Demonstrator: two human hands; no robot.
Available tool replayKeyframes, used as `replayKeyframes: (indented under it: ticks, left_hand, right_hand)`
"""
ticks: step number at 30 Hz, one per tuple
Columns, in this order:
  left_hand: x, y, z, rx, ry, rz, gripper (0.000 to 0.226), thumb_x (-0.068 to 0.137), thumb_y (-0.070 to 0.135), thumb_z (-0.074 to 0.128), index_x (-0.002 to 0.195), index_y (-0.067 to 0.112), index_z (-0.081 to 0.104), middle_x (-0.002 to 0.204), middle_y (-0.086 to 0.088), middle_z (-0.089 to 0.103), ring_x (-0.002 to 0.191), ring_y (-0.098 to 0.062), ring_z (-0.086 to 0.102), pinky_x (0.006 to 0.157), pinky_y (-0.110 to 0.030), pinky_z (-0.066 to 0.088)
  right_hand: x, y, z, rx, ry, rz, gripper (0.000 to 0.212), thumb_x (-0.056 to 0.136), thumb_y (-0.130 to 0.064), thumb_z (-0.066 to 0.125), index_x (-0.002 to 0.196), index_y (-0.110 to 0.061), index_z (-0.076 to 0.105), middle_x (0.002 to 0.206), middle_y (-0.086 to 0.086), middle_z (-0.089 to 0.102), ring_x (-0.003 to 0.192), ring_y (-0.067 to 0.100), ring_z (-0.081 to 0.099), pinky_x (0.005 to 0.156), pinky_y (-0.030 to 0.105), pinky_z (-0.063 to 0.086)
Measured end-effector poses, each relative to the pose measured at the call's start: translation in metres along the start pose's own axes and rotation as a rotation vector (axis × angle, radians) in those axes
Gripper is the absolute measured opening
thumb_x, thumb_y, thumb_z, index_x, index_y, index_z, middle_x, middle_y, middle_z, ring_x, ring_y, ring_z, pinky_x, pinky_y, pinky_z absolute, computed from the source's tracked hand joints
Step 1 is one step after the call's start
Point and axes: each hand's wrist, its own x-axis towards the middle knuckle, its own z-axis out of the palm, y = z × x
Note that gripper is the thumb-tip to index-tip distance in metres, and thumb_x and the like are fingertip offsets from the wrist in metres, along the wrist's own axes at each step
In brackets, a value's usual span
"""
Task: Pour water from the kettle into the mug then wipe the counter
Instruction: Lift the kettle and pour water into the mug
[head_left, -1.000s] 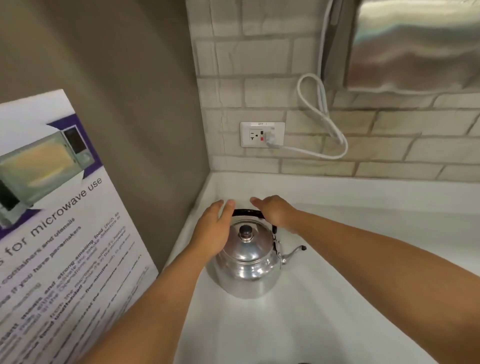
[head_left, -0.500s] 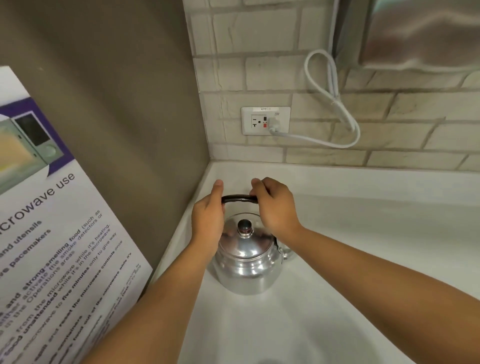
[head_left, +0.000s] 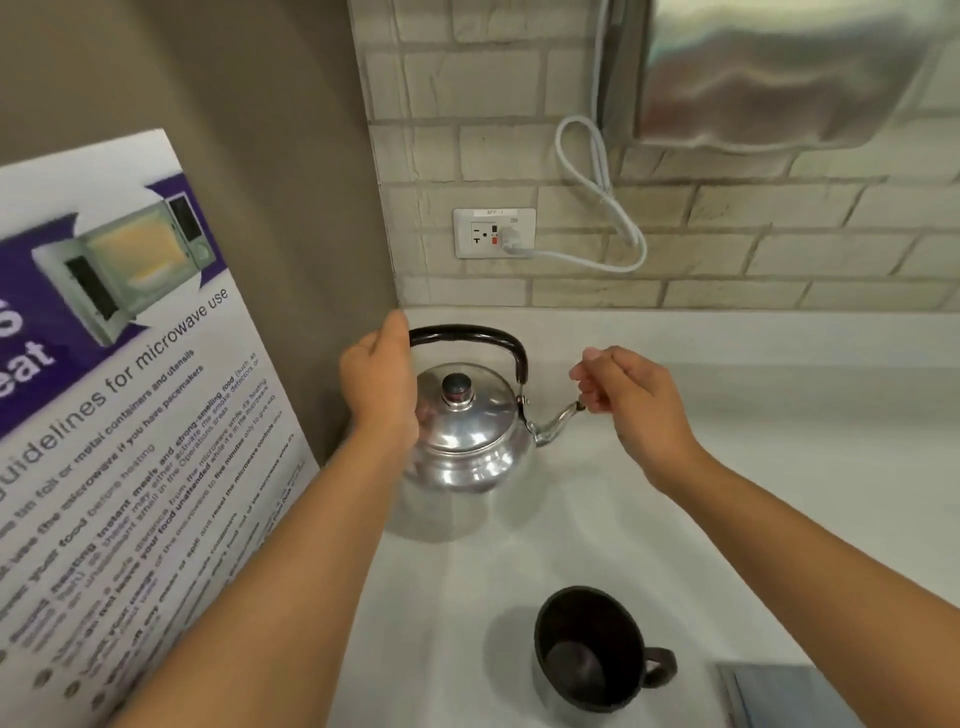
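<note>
A shiny metal kettle (head_left: 462, 436) with a black handle (head_left: 467, 333) stands in the back left corner of the white counter (head_left: 779, 467), its spout pointing right. My left hand (head_left: 379, 387) is at the handle's left end, thumb on top, curled round it. My right hand (head_left: 626, 397) hovers just right of the spout tip, fingers loosely curled and holding nothing. A dark mug (head_left: 587, 649) stands nearer to me, its handle to the right; it looks empty. A folded blue-grey cloth (head_left: 779, 696) lies at the bottom right edge.
A microwave poster (head_left: 130, 415) leans on the brown side wall at the left. On the brick back wall are an outlet (head_left: 493, 234) with a looped white cord (head_left: 597, 208) and a steel dispenser (head_left: 779, 73) overhead.
My right hand has let go of the kettle handle and moved right, past the spout. The handle now stands upright. The view has pulled back, showing the mug and cloth.
</note>
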Motion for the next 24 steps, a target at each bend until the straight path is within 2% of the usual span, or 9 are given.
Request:
replayKeyframes:
  ticks: [4,7,10,12,14,16,20,24]
  left_hand:
    - [-0.024,0.022,-0.019,-0.014,0.018,0.038,0.036,0.076,0.023,0.055,0.049,0.023,0.030,0.048,0.006,0.026,0.046,-0.012,0.023,0.046,-0.028,0.020]
    - [-0.042,0.031,-0.036,-0.003,0.008,0.064,0.039,0.076,0.022,0.055,0.049,0.023,0.027,0.042,0.011,0.023,0.040,-0.009,0.019,0.039,-0.022,0.016]
    - [-0.060,0.036,-0.054,0.025,-0.004,0.074,0.037,0.074,0.025,0.054,0.050,0.024,0.026,0.045,0.008,0.022,0.042,-0.011,0.018,0.040,-0.023,0.015]
    - [-0.068,0.040,-0.064,0.047,0.004,0.076,0.035,0.073,0.027,0.053,0.051,0.023,0.026,0.047,0.006,0.022,0.045,-0.012,0.020,0.042,-0.025,0.017]
    - [-0.076,0.043,-0.074,0.058,0.005,0.081,0.037,0.074,0.028,0.053,0.050,0.023,0.026,0.047,0.006,0.022,0.043,-0.011,0.019,0.039,-0.024,0.016]
    - [-0.083,0.044,-0.081,0.065,-0.003,0.087,0.038,0.075,0.027,0.053,0.049,0.022,0.025,0.048,0.005,0.022,0.043,-0.012,0.019,0.040,-0.025,0.016]
    - [-0.096,0.045,-0.091,0.044,-0.027,0.078,0.039,0.074,0.025,0.053,0.048,0.023,0.024,0.048,0.005,0.022,0.044,-0.011,0.019,0.045,-0.028,0.017]
    - [-0.105,0.042,-0.095,0.020,-0.067,0.064,0.045,0.074,0.024,0.053,0.040,0.024,0.023,0.043,0.008,0.021,0.041,-0.010,0.017,0.043,-0.026,0.016]
  right_hand:
    - [-0.065,0.016,-0.034,-0.108,-0.040,0.099,0.030,0.094,-0.025,0.054,0.071,-0.014,0.069,0.060,-0.010,0.064,0.060,0.007,0.057,0.063,0.020,0.048]
    - [-0.114,0.032,-0.045,-0.127,0.016,0.170,0.032,0.094,-0.028,0.053,0.070,-0.013,0.067,0.063,-0.009,0.063,0.064,0.009,0.057,0.068,0.025,0.048]
    - [-0.155,0.048,-0.044,-0.124,0.101,0.233,0.038,0.095,-0.031,0.051,0.066,-0.006,0.057,0.065,0.000,0.057,0.065,0.013,0.053,0.072,0.030,0.044]
    - [-0.177,0.058,-0.037,-0.142,0.163,0.273,0.040,0.094,-0.034,0.051,0.064,-0.008,0.049,0.061,-0.001,0.052,0.061,0.011,0.052,0.068,0.031,0.041]
    - [-0.191,0.066,-0.026,-0.122,0.203,0.300,0.039,0.094,-0.035,0.050,0.063,-0.013,0.044,0.054,-0.007,0.047,0.052,0.006,0.046,0.060,0.024,0.039]
    - [-0.199,0.072,-0.014,-0.070,0.244,0.296,0.039,0.095,-0.033,0.049,0.062,-0.014,0.039,0.052,-0.007,0.040,0.050,0.009,0.040,0.055,0.021,0.038]
    - [-0.201,0.077,-0.007,-0.026,0.316,0.298,0.037,0.093,-0.032,0.048,0.062,-0.013,0.040,0.061,0.005,0.035,0.056,0.014,0.035,0.059,0.031,0.034]
    - [-0.198,0.078,-0.025,-0.052,0.334,0.276,0.042,0.090,-0.031,0.049,0.053,-0.024,0.031,0.051,-0.007,0.031,0.049,0.010,0.030,0.054,0.030,0.029]
